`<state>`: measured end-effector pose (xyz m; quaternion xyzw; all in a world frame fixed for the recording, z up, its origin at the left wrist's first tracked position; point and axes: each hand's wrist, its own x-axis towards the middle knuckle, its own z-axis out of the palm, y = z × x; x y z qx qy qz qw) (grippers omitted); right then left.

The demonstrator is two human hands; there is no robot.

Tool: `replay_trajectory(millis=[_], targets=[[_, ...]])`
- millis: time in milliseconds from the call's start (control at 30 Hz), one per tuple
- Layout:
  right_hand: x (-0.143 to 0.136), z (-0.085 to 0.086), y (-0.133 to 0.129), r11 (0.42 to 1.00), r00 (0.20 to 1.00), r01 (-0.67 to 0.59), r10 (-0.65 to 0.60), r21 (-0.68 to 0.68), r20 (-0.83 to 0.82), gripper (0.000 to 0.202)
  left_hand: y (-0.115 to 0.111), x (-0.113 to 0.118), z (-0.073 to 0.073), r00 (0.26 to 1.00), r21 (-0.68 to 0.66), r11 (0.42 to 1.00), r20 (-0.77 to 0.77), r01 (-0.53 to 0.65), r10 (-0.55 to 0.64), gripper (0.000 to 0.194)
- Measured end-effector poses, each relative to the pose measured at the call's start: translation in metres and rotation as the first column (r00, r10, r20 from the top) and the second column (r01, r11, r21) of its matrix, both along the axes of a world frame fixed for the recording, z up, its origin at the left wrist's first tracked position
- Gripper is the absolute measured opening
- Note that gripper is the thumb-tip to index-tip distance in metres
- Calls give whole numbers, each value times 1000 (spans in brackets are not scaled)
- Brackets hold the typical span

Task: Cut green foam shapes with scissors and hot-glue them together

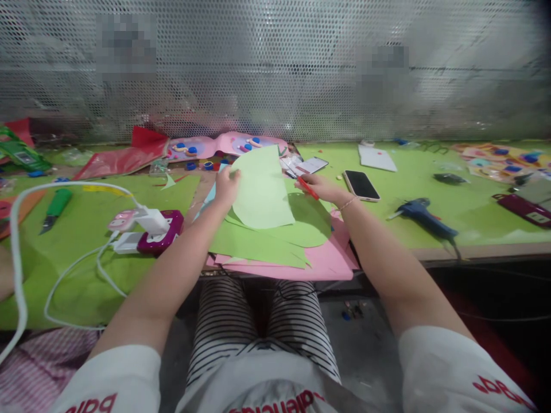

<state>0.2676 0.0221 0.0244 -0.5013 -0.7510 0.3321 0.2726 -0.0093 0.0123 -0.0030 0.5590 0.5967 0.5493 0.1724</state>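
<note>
Pinched at its left edge by my left hand [227, 186], a pale green sheet [262, 192] with a curved outline is raised over the table. My right hand [319, 188] grips red-handled scissors [307, 187], whose blades point up and left near the sheet's right edge. Whether the blades touch the sheet I cannot tell. Under both hands lie darker green sheets [262, 248] on top of pink sheets [331, 263] at the table's front edge. A bit of light blue sheet shows beside my left wrist.
Right of my hands are a phone [361, 186], a white pad [377, 158] and a blue glue gun [426, 219]. On the left, a purple power strip [166, 232] with white cables and a green cutter [55, 207] lie on the table. Perforated metal [258, 69] stands behind.
</note>
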Motion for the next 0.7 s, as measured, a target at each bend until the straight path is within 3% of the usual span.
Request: replay_trajectory(millis=[267, 467, 700], targets=[[-20, 7, -14, 997, 1000, 4, -4, -80, -1, 41, -10, 7, 8, 997, 54, 999, -76, -1, 6, 19], [-18, -2, -8, 993, 994, -44, 33, -112, -105, 52, -11, 7, 8, 996, 46, 999, -89, -15, 19, 18], [-17, -3, -6, 991, 994, -35, 22, -126, -105, 54, -15, 8, 11, 997, 55, 998, -79, 1, 3, 16]])
